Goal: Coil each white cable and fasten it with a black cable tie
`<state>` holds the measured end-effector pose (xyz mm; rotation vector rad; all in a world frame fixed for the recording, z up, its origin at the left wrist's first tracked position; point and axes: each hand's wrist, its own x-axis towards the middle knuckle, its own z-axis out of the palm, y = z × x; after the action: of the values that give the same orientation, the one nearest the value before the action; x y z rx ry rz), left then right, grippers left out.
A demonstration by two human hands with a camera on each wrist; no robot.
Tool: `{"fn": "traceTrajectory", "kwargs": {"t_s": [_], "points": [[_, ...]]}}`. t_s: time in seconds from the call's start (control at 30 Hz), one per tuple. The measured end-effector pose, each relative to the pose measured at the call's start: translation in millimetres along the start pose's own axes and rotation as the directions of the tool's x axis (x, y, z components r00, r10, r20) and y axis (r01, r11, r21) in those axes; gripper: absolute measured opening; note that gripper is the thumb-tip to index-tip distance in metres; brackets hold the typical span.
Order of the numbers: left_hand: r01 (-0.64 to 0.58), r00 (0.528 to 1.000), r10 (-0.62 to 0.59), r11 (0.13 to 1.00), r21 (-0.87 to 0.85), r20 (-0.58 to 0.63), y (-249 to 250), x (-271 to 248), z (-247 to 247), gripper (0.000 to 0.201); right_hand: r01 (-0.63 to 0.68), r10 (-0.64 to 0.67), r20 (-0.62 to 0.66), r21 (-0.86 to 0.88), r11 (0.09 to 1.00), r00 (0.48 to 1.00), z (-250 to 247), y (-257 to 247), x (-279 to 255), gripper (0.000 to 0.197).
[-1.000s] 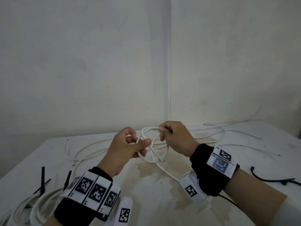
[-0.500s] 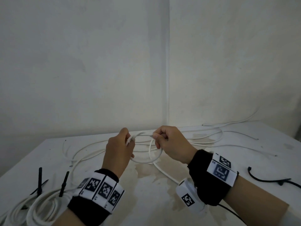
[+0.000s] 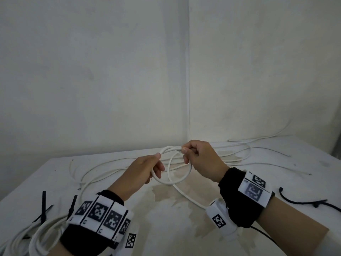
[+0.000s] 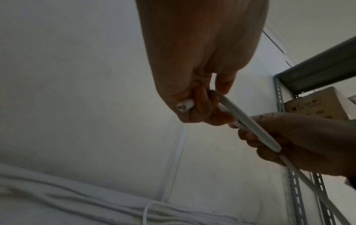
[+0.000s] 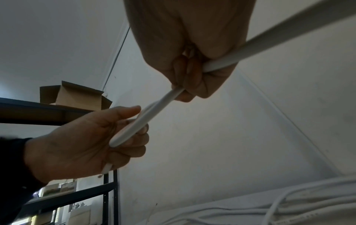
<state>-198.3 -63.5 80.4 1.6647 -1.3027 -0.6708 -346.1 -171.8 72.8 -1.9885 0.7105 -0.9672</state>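
A white cable (image 3: 180, 182) forms a small loop held above the table (image 3: 184, 228) between both hands. My left hand (image 3: 156, 163) grips the loop's left side, fingers curled round it. The left wrist view shows the cable's cut end (image 4: 185, 106) poking out of the left hand (image 4: 204, 103). My right hand (image 3: 185, 154) pinches the strands at the top right of the loop. In the right wrist view the cable (image 5: 150, 120) runs from the right hand (image 5: 189, 79) to the left hand (image 5: 86, 141). Two black cable ties (image 3: 44, 204) lie at the near left.
A coiled white cable (image 3: 36, 235) lies at the near left corner. Loose white cables (image 3: 239, 154) sprawl along the back of the table by the wall. A black cord (image 3: 304, 202) lies at the right. Metal shelving with cardboard boxes (image 5: 73, 95) stands beside the table.
My left hand has rolled over, knuckles up, and regripped the loop's left side. The loop has widened and now hangs lower between the hands. My right hand keeps its pinch.
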Motion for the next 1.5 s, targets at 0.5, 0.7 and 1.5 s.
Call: {"fn": "traceTrajectory", "kwargs": {"t_s": [0.5,0.7,1.5], "points": [[-0.053,0.998,0.052,0.999,0.014,0.04,8.1,0.4,-3.5,0.038,0.077,-0.078,-0.053,-0.017,0.997,0.996,-4.6,3.7,7.3,0.025],[-0.074,0.997,0.075,0.997,0.016,-0.034,1.4,3.8,-3.7,0.034,0.1,-0.1,-0.063,-0.004,0.995,0.993,-7.2,4.0,7.6,0.022],[-0.15,0.916,-0.084,0.835,-0.529,-0.393,-16.3,8.3,-53.5,0.037,0.074,-0.095,-0.003,-0.6,0.797,0.996,-31.5,58.9,26.1,0.037]]}}
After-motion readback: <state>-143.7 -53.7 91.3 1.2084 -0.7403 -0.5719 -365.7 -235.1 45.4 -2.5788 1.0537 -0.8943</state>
